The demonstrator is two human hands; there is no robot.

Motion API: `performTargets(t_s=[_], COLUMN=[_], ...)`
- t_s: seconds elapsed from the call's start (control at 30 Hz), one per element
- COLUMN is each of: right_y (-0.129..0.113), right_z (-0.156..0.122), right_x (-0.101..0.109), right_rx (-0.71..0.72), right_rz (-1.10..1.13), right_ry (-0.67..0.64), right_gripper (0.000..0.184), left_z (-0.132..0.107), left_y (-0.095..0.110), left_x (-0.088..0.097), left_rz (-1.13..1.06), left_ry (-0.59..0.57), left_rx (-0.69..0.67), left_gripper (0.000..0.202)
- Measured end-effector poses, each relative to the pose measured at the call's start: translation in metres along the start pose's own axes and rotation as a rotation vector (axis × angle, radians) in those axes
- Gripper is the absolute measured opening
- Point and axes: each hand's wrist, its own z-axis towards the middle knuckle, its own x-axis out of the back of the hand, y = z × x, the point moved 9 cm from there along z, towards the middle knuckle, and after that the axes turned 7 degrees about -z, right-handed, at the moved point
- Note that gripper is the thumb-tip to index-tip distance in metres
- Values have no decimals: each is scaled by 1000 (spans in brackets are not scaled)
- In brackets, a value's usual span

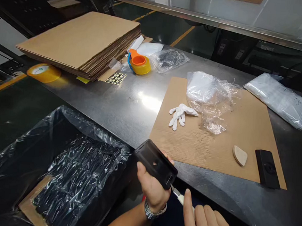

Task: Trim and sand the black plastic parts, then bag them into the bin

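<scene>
My left hand [155, 192] is wrapped round a black plastic housing [154, 163], a shallow rectangular shell with a small hole in its middle. My right hand [206, 222] grips a craft knife [180, 198] with a pale handle, its index finger stretched along the top. The blade's tip meets the near end of the housing, by the corner closest to me. Both hands are just in front of the metal table's edge. On the cardboard sheet to the right lie a second black plastic part [267, 169] and a beige rounded pad [240, 155].
A flat cardboard sheet [179, 146] bears a white glove [180, 115] and clear plastic bags [207, 89]. Stacked cardboard [86, 41], a tape dispenser [140, 64] and a yellow tape roll [44, 72] lie at the left. A black-lined bin [62, 114] stands below. Wrapped bags [280, 98] sit far right.
</scene>
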Motion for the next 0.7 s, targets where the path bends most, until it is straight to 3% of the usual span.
performTargets(t_s=[0.27, 0.4, 0.7], right_y=[27, 27, 27], right_z=[1, -1, -12], right_x=[-5, -7, -7], right_rx=[-83, -30, -7], right_rz=[116, 105, 62], right_ry=[37, -18, -69], right_gripper=[33, 40, 31], left_z=[2, -2, -6], left_y=[-18, -29, -30], left_x=[5, 1, -6], left_rz=[-25, 21, 57], left_ry=[54, 20, -21], left_rx=[277, 437, 511], left_gripper=[47, 44, 44])
